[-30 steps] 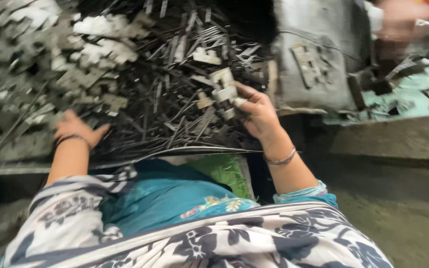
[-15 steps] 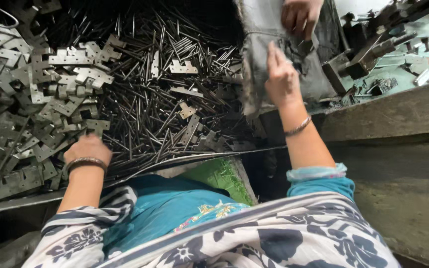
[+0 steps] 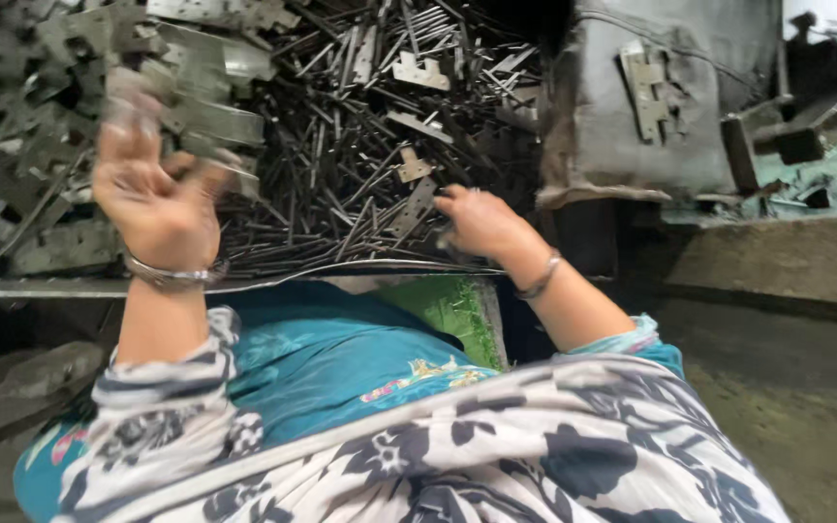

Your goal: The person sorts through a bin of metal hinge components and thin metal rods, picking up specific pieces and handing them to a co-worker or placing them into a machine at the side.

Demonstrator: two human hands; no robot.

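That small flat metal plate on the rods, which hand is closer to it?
The right. The right hand rests on the rods just right of the plate. The left hand is raised far to its left, over the grey stampings.

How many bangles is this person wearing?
2 in view: one metal bangle on the left wrist, raised over the scrap; another bangle on the right wrist by the metal strips.

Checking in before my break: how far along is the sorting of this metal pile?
Done: one flat cut plate lies on the grey block at right. In hand: the left hand is raised over the pile, blurred, so any grip is unclear; the right hand reaches into the thin metal strips. Left: a large heap of strips and plates remains.
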